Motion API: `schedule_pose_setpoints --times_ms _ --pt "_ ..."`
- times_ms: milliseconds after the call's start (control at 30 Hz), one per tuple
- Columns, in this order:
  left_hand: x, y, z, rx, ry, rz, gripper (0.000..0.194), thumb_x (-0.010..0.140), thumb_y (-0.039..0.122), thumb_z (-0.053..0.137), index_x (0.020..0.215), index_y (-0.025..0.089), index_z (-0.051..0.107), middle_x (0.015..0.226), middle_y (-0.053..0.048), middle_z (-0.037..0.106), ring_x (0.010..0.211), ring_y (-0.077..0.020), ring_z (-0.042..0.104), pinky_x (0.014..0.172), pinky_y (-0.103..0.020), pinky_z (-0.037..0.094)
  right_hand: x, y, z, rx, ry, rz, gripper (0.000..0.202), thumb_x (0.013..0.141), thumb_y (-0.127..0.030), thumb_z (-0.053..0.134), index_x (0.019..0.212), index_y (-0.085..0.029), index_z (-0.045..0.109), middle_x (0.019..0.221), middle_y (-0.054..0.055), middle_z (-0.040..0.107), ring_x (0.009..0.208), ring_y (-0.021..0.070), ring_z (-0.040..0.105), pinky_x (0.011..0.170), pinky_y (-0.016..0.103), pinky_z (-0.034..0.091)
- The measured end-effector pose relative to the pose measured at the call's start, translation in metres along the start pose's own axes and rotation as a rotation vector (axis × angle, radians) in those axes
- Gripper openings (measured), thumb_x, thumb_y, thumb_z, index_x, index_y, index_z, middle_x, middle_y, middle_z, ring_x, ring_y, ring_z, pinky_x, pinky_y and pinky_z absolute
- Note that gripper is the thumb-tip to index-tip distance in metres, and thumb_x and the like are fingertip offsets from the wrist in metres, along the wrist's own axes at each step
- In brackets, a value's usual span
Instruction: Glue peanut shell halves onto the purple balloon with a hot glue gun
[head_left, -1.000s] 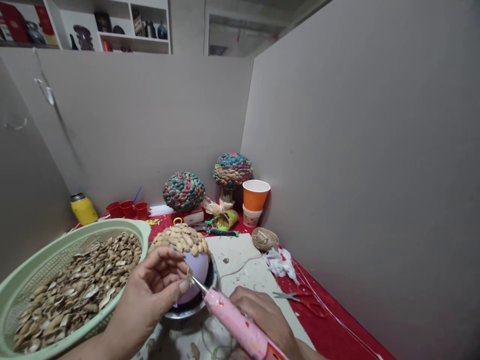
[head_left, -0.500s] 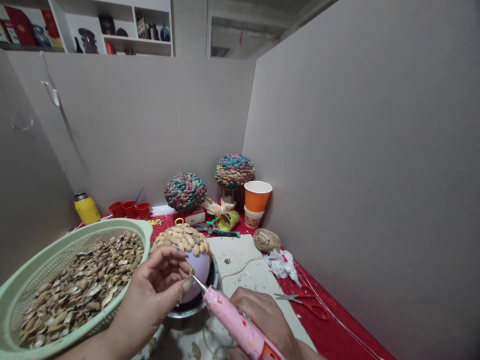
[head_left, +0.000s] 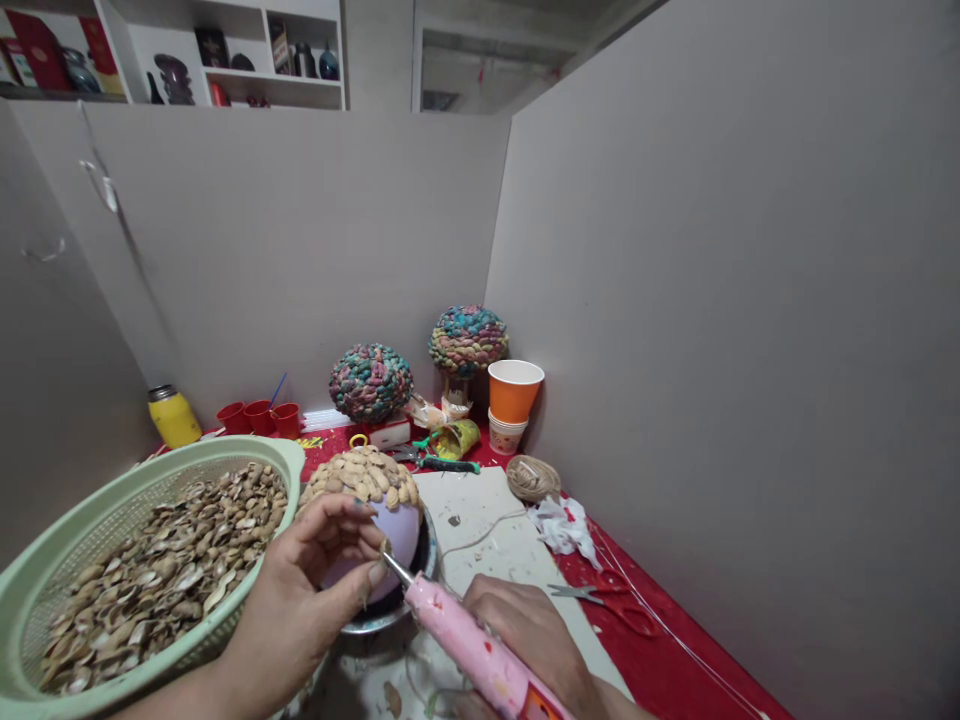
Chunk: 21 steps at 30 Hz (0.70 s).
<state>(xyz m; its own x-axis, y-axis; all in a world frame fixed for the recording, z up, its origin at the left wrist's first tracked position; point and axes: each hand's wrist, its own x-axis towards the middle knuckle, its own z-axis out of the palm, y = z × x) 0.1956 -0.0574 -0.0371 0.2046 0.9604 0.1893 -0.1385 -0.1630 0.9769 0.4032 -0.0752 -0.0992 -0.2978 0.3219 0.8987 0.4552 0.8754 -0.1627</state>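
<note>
Between the thumb and fingers of my left hand [head_left: 322, 565] is a small shell piece [head_left: 385, 549]. My right hand [head_left: 525, 635] grips a pink glue gun [head_left: 469, 640], its metal tip at the shell piece. Behind my left hand, a lilac ball [head_left: 397, 527] rests in a dark round bowl [head_left: 429, 560]; peanut shells [head_left: 364, 474] cover its upper part. My left hand hides part of the ball. At the left stands a green basket [head_left: 289, 455] of loose shells [head_left: 165, 560].
Scissors [head_left: 607, 592], white tissue [head_left: 564, 528] and a twine ball [head_left: 532, 479] lie at the right. Farther back are paper cups [head_left: 515, 395], two colourful shell-covered balls [head_left: 371, 382], pliers [head_left: 446, 465], red cups [head_left: 259, 417] and a yellow jar [head_left: 174, 415]. Grey panels enclose the table.
Both hands stay nearly in place. The glue gun's tip has shifted very slightly, still at the shell piece.
</note>
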Motion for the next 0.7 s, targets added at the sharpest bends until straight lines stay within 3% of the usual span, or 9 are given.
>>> schedule_pose_setpoints --times_ms 467,700 --pt "-0.0003 -0.004 -0.0016 -0.006 -0.015 0.006 0.027 0.075 0.016 0.078 0.096 0.022 0.063 0.085 -0.001 0.069 0.08 -0.0147 0.066 0.076 -0.023 0.054 0.002 -0.0058 -0.0035 -0.04 -0.017 0.05 0.028 0.099 -0.037 0.039 0.073 -0.024 0.041 0.056 -0.004 0.04 0.046 0.0137 0.038 0.042 0.028 0.026" --pt "0.0 -0.0025 0.0005 -0.01 0.007 0.01 0.028 0.072 0.016 0.08 0.095 0.021 0.064 0.084 -0.001 0.07 0.078 -0.0145 0.067 0.076 -0.022 0.055 0.0074 -0.0044 -0.002 -0.045 -0.033 0.036 0.031 0.1 -0.038 0.038 0.073 -0.023 0.042 0.054 -0.005 0.042 0.043 0.0119 0.036 0.041 0.027 0.026"
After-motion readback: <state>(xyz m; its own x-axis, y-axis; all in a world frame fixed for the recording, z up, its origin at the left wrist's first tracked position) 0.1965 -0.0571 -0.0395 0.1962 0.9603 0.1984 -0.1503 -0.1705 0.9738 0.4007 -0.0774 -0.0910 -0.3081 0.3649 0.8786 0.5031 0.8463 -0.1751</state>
